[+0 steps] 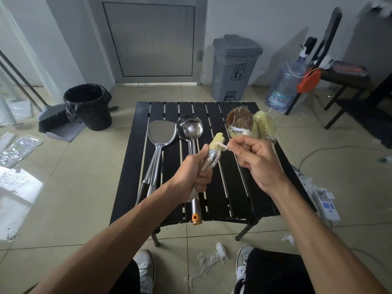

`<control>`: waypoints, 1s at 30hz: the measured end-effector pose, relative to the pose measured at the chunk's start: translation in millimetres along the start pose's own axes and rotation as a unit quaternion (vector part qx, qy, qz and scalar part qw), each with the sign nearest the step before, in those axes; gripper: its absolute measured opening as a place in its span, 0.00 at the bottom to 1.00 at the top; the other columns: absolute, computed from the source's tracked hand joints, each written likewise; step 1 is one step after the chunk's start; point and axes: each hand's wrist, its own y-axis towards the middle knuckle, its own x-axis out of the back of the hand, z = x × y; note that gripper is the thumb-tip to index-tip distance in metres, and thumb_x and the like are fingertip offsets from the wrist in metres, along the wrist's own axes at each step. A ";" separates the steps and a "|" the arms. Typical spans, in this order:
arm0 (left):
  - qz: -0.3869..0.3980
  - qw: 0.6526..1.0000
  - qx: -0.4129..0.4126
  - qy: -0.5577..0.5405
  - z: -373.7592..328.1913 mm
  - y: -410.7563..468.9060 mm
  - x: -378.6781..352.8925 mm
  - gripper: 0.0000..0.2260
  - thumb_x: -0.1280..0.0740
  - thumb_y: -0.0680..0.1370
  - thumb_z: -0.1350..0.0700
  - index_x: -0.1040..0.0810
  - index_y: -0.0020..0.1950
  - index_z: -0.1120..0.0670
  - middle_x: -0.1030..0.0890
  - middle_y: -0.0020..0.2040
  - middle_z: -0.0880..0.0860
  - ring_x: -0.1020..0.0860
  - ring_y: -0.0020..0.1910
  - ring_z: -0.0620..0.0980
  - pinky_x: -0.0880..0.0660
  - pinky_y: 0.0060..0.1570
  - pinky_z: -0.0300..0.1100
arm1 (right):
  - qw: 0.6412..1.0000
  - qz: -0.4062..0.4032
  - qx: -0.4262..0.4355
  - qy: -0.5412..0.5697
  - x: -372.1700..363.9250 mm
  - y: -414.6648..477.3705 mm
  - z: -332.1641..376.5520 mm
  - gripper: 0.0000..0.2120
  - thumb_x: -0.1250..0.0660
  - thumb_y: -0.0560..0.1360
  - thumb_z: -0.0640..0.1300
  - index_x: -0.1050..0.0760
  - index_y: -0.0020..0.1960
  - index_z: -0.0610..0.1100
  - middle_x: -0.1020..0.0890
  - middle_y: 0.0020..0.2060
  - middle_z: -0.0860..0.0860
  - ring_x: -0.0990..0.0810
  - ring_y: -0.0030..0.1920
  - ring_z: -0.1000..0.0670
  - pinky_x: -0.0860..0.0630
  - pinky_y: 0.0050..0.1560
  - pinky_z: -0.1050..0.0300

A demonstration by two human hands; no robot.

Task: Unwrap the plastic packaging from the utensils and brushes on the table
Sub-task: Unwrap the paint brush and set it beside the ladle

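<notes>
Grey sneakers (144, 265) stand on the tiled floor at the bottom of the view, with white shreds of plastic (206, 264) lying between them. Above them two bare forearms reach over a black slatted tabletop (214, 109).

On the left of the tabletop lies a steel spatula (162, 132), blade away from the person. Just beside it on the right are two nested steel ladles (190, 126), whose long handles run back toward the near edge.

The left hand (196, 174) is clenched around the handle of a small brush (214, 150) with yellow bristles, holding it raised above the middle of the tabletop, bristles up and tilted to the right. The right hand (262, 163) pinches a strand of clear plastic wrap (224, 146) that leads off the brush head.

Beyond the right hand, over the far right corner, sit a brown round brush (239, 120) and a pale yellow brush (265, 124), both in clear film.
</notes>
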 end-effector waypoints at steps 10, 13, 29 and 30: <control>-0.086 0.994 -0.030 0.061 0.3 -1.7 -1.9 0.25 0.42 0.85 0.37 0.26 0.36 0.51 0.34 0.25 0.48 0.38 0.20 0.43 0.40 0.20 0.36 | 0.973 0.102 -0.078 -0.190 -25.7 1.9 -3.7 0.20 0.31 0.79 0.60 0.29 0.39 0.46 0.32 0.27 0.57 0.36 0.28 0.57 0.36 0.32 0.63; -0.097 0.992 -0.044 0.074 1.4 0.2 -2.0 0.23 0.41 0.85 0.38 0.25 0.41 0.53 0.32 0.26 0.48 0.37 0.20 0.43 0.39 0.20 0.36 | 0.966 0.067 -0.012 -0.249 -29.5 -0.7 -3.5 0.22 0.32 0.80 0.57 0.32 0.39 0.41 0.31 0.28 0.56 0.34 0.30 0.58 0.35 0.34 0.60; -0.152 0.987 -0.006 0.047 -3.1 -1.8 -4.8 0.22 0.40 0.86 0.42 0.26 0.38 0.55 0.33 0.25 0.49 0.38 0.19 0.44 0.40 0.21 0.36 | 0.932 0.202 0.022 -0.302 -34.9 -9.6 2.9 0.16 0.35 0.84 0.48 0.33 0.39 0.50 0.29 0.31 0.60 0.31 0.33 0.58 0.32 0.34 0.64; -0.156 0.987 -0.001 0.042 -3.6 -1.5 -4.7 0.22 0.40 0.86 0.42 0.26 0.39 0.56 0.32 0.25 0.50 0.38 0.19 0.44 0.40 0.20 0.36 | 0.932 0.200 0.021 -0.301 -37.1 -10.5 2.5 0.16 0.35 0.84 0.48 0.33 0.38 0.51 0.29 0.31 0.59 0.31 0.32 0.58 0.32 0.34 0.62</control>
